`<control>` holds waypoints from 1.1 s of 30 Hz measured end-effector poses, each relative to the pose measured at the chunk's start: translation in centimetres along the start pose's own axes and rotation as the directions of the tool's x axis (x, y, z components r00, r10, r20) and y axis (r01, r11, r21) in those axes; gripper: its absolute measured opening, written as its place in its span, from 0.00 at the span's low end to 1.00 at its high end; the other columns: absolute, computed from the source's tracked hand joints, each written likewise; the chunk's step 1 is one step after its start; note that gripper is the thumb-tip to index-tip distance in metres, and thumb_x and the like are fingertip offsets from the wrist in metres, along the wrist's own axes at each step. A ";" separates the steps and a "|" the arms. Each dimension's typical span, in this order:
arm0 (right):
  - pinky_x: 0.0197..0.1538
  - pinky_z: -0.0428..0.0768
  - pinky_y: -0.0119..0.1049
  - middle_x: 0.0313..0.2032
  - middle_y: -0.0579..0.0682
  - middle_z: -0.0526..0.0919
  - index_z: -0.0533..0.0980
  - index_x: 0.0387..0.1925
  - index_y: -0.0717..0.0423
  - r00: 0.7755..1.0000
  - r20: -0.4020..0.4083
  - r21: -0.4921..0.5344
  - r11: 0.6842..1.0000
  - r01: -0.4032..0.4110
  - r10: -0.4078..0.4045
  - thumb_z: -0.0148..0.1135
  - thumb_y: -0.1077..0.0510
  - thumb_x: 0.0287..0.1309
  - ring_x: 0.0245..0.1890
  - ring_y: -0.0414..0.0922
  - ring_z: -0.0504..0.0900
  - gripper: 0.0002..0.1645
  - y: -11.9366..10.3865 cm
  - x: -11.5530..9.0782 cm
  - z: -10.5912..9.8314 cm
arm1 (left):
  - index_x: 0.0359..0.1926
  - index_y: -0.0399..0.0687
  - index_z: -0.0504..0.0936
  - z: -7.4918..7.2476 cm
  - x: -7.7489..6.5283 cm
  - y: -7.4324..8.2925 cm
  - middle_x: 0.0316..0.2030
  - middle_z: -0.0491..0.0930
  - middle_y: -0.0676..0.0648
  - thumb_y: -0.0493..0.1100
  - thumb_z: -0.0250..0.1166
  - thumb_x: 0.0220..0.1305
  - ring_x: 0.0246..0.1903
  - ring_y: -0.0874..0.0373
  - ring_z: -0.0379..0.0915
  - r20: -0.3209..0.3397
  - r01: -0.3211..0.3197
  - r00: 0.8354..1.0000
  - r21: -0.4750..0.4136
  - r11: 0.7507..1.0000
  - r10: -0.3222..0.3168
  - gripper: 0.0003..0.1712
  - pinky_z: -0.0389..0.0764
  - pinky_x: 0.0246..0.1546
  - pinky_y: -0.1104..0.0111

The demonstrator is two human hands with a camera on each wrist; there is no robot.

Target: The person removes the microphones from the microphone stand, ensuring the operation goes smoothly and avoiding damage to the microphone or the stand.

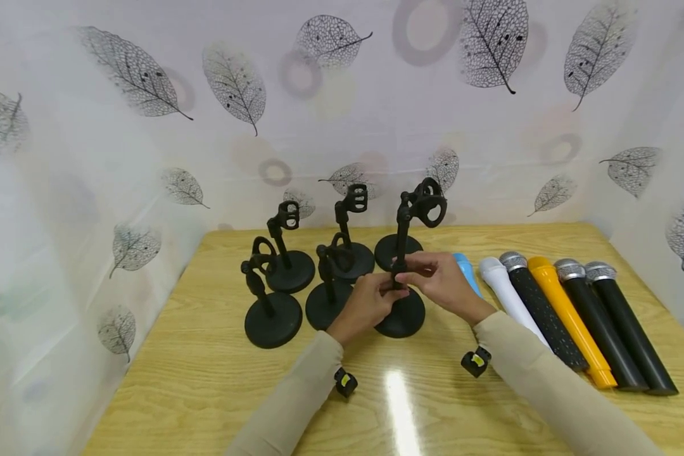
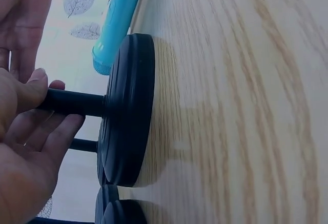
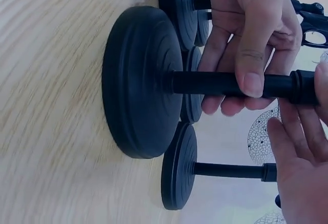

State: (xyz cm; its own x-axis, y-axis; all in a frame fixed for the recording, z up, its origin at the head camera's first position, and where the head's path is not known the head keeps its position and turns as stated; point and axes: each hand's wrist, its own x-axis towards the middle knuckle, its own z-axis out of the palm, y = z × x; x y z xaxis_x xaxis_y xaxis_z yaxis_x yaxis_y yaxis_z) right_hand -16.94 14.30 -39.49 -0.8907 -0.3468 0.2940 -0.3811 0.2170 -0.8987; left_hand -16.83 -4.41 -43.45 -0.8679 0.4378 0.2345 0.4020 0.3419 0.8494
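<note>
Both hands are on the pole of one black microphone stand [image 1: 401, 320], whose round base is on the table in the front row. My left hand [image 1: 367, 305] grips the lower pole [image 2: 82, 102], thumb on one side and fingers on the other. Just above it, my right hand [image 1: 443, 284] holds the pole around its collar [image 3: 303, 86] with thumb and fingers. The stand rises upright between the hands, its clip partly overlapping that of the stand behind it in the head view.
Several more black stands [image 1: 273, 320] are grouped to the left and behind. On the right lie a blue microphone [image 1: 467, 272], a white one [image 1: 510, 294], an orange one [image 1: 572, 323] and black ones [image 1: 633, 329]. A leaf-print curtain [image 1: 376, 114] hangs behind the wooden table [image 1: 205, 380].
</note>
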 end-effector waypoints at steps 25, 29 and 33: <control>0.54 0.83 0.37 0.46 0.59 0.85 0.82 0.47 0.66 0.998 -0.046 0.046 0.999 -0.029 0.031 0.73 0.66 0.59 0.47 0.44 0.85 0.15 0.3 -0.1 -0.1 | 0.55 0.45 0.85 0.0 0.3 -0.2 0.46 0.88 0.50 0.39 0.65 0.72 0.47 0.66 0.83 0.048 0.034 0.998 -0.056 0.998 -0.031 0.13 0.82 0.50 0.72; 0.53 0.83 0.37 0.46 0.60 0.83 0.80 0.41 0.67 0.996 -0.069 0.052 0.998 -0.047 0.051 0.74 0.66 0.57 0.48 0.45 0.84 0.12 0.4 -0.2 0.0 | 0.55 0.45 0.85 -0.1 0.3 -0.1 0.47 0.87 0.49 0.38 0.65 0.71 0.47 0.66 0.83 0.053 0.042 0.998 -0.070 0.997 -0.038 0.13 0.82 0.49 0.73; 0.54 0.83 0.37 0.46 0.60 0.83 0.80 0.41 0.67 0.994 -0.073 0.058 0.995 -0.076 0.080 0.74 0.66 0.57 0.50 0.48 0.84 0.12 0.6 -0.2 -0.1 | 0.55 0.44 0.85 0.0 0.4 -0.1 0.48 0.87 0.49 0.37 0.65 0.71 0.48 0.66 0.83 0.052 0.043 0.998 -0.083 0.996 -0.039 0.14 0.81 0.50 0.73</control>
State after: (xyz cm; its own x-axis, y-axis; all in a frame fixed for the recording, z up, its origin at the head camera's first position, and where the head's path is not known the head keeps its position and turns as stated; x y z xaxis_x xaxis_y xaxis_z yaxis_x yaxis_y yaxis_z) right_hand -16.97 14.56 -40.05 -0.9340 -0.2610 0.2439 -0.2973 0.1897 -0.9357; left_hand -17.22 -4.29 -43.40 -0.8665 0.4668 0.1765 0.3388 0.2906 0.8949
